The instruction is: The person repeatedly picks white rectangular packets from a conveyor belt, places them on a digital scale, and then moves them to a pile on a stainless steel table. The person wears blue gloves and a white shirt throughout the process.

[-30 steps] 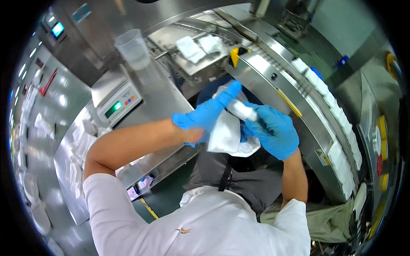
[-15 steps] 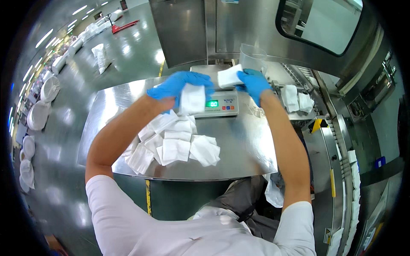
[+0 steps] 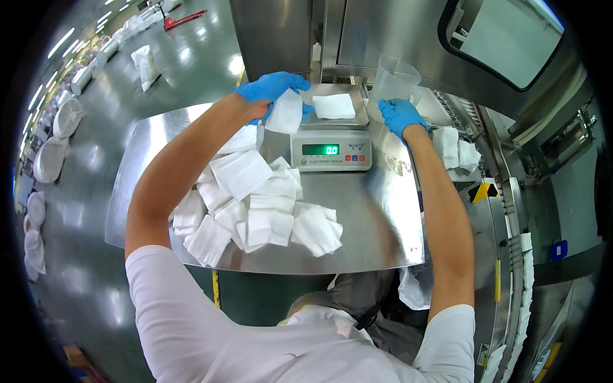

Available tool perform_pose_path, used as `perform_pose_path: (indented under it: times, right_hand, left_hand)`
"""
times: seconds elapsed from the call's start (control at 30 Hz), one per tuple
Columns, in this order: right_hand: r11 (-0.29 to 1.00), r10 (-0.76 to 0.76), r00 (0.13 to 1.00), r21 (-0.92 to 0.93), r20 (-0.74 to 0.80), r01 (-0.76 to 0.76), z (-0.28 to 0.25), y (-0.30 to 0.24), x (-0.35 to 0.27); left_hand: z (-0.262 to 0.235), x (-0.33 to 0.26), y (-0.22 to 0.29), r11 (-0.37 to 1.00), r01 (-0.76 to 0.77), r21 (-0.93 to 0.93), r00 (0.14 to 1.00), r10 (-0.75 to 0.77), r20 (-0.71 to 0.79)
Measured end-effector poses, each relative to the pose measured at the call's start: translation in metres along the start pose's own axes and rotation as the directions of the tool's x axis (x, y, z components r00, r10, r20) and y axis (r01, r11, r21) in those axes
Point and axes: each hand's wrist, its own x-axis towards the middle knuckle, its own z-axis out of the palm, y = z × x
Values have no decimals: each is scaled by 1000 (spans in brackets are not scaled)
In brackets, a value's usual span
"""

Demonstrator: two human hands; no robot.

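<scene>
Near side first, everything relative to the scale [image 3: 331, 138]. Whitish bag [image 3: 414, 290] below the table [image 3: 364, 239], nearer than the scale and off to its right. Heap of folded white pads [image 3: 258, 191] on the table, left of the scale and toward the body; loose, overlapping, not squared up.

Scale powered, display lit green. Left hand [image 3: 274, 89] just left of its pan: grip closed on one held pad [image 3: 285, 115], clear of the pan. Pan pad [image 3: 334, 106] lies flat on the scale, no hand on it. Right hand [image 3: 401, 117] just right of the pan: no pad visible in it, fingers bent; can't tell how far open the grip is or whether it touches the clear jug [image 3: 396, 80] behind.

Status, my read: one pad placed; held pad not on yet; heap unsorted. Can't tell the total count.

Farther out: tray pads [image 3: 450, 148] right of the scale, steel cabinet [image 3: 389, 32] behind it.
</scene>
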Motion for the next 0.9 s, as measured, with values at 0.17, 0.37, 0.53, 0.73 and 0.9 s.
perform_pose_path:
  times: [0.17, 0.37, 0.53, 0.73, 0.9]
  right_hand:
    - [995, 49, 993, 84, 103, -58, 21, -8, 10]
    - [991, 81, 991, 96, 104, -91, 16, -26, 5]
    - [998, 67, 992, 14, 106, -68, 15, -45, -2]
    - [994, 105, 987, 7, 121, -106, 15, -62, -14]
    - [754, 250, 962, 602, 109, -264, 14, -21, -30]
  left_hand:
    - [-6, 10, 0, 999, 2, -48, 998, 1, 62]
    - [9, 7, 7, 999, 16, -43, 999, -14, 41]
    - [9, 15, 4, 998, 28, -54, 998, -25, 56]
    - [41, 18, 3, 996, 20, -85, 993, -10, 115]
    - [66, 47, 1, 998, -42, -54, 955, 56, 292]
